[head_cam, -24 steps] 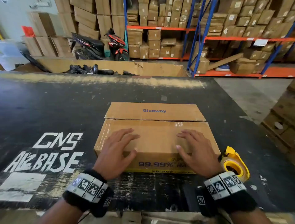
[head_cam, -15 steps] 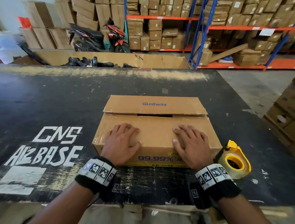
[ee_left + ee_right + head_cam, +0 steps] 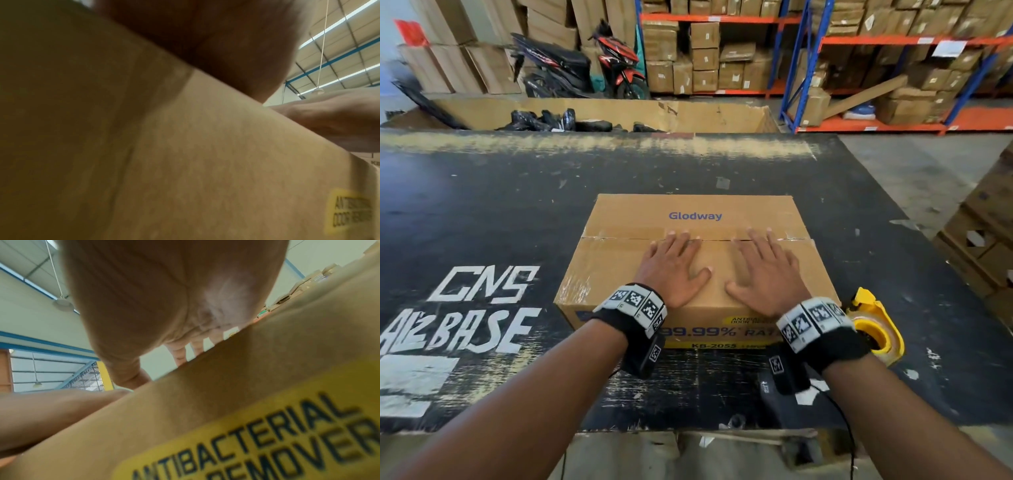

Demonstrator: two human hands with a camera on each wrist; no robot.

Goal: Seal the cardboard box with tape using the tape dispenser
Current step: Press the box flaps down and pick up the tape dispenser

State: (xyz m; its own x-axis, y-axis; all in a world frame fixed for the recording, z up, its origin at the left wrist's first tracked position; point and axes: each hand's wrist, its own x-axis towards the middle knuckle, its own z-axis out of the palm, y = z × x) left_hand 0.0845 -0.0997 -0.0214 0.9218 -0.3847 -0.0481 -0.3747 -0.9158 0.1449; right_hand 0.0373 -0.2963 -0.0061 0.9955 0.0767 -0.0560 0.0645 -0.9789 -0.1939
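A brown cardboard box point(image 3: 606, 270) printed "Glodway" sits on the black table point(image 3: 482, 205), its two top flaps meeting along a centre seam. My left hand point(image 3: 671, 265) lies flat on the near flap with straight fingers reaching the seam. My right hand point(image 3: 767, 270) presses flat beside it, fingertips at the seam. A yellow tape dispenser point(image 3: 876, 325) rests on the table just right of the box, partly hidden by my right wrist. The left wrist view shows the box side point(image 3: 185, 162) close up; in the right wrist view my palm point(image 3: 164, 296) rests over the box edge point(image 3: 226, 386).
White painted lettering point(image 3: 469, 308) marks the table at left. A large open carton point(image 3: 619, 113) with black bags stands behind the table. Scooters point(image 3: 571, 68) and shelving stacked with boxes point(image 3: 859, 61) fill the background. Stacked cartons point(image 3: 989, 240) stand at right.
Both hands slid forward across the near flap to the seam. The gap between the flaps has closed, and the flaps now lie flat.
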